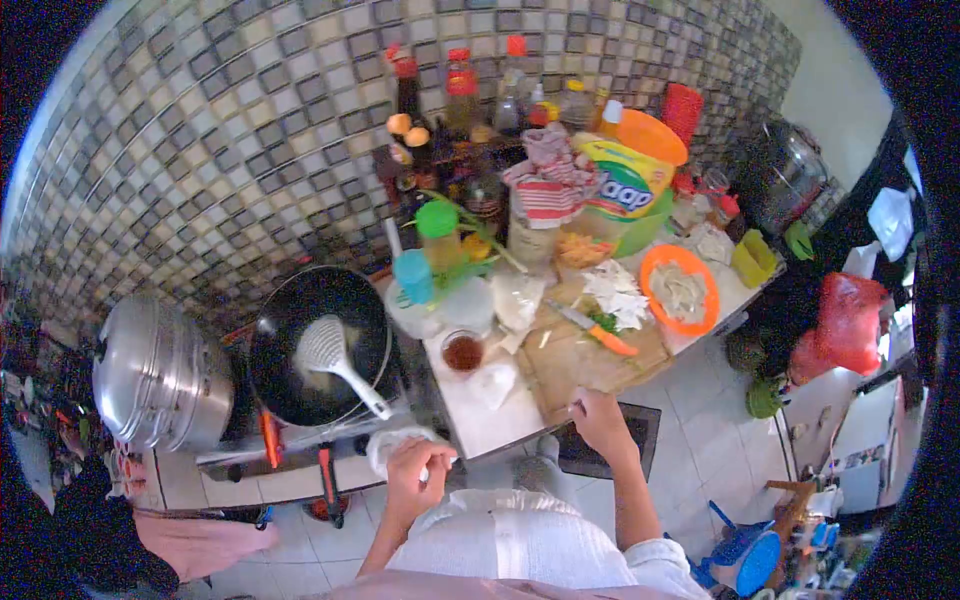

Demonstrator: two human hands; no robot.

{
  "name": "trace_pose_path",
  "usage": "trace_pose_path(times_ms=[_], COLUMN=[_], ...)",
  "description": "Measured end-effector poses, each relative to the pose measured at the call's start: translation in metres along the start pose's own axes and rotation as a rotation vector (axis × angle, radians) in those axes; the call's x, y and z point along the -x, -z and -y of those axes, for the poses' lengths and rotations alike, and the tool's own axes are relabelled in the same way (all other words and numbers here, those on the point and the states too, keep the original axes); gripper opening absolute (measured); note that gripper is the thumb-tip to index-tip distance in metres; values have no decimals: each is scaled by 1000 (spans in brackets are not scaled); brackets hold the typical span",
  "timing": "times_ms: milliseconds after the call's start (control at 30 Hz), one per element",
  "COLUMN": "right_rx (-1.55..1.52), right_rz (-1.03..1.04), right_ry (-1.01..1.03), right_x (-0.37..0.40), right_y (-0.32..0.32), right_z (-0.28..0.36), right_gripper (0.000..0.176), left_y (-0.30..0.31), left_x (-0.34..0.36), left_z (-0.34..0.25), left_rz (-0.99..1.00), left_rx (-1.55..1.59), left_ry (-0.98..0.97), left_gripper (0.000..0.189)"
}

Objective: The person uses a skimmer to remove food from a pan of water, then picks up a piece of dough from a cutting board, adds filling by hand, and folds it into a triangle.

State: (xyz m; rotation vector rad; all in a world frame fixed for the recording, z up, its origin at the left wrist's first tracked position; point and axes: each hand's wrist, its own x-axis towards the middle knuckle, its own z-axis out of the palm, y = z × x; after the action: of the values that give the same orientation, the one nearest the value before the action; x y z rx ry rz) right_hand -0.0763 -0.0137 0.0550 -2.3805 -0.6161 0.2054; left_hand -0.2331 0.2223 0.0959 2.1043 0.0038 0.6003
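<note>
Near the counter's front edge, my left hand [418,470] is closed on a small white bowl [388,446], beside the stove. My right hand [597,417] is curled in front of the wooden cutting board [560,372]; whether its fingers hold anything is too small to tell. An orange-handled knife [592,328] lies on the board beside chopped greens and white pieces [617,293]. A white slotted spatula [345,365] rests in the black wok [283,350]. Between the wok and the board stands a small cup of reddish-brown liquid [463,352].
A large steel steamer [160,375] stands left of the wok. Behind the board are sauce bottles [461,90], a green-lidded jar [438,228] and a yellow-green pouch [622,190]. An orange plate [680,290] sits at the right. A blue basket [748,556] is on the floor.
</note>
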Motion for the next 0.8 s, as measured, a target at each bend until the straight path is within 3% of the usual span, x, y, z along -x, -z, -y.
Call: trace_pose_path(times_ms=[133, 267, 333, 433, 567, 633, 800], right_rx=[41, -11, 138, 193, 250, 302, 276], right_rz=[-234, -282, -468, -532, -463, -335, -358], right_ry=[-43, -168, 110, 162, 163, 174, 189], right_x=[-9, -39, -65, -99, -134, -142, -150], right_y=[32, 67, 68, 71, 55, 54, 49], right_z=[-59, -93, -124, -134, -155, -156, -165], right_gripper=[14, 14, 13, 17, 21, 22, 19], left_y=[-61, -110, -133, -163, -192, -201, -213], left_x=[-41, -67, -72, -75, -74, -73, -73], left_z=[-30, -45, -42, -41, -41, -43, -44], left_rz=[-58, 0, 33, 66, -7, -32, -54], left_rx=[21, -14, -22, -46, -49, -49, -99], left_ry=[111, 169, 189, 141, 203, 254, 306], left_gripper=[13, 11, 10, 9, 8, 9, 15])
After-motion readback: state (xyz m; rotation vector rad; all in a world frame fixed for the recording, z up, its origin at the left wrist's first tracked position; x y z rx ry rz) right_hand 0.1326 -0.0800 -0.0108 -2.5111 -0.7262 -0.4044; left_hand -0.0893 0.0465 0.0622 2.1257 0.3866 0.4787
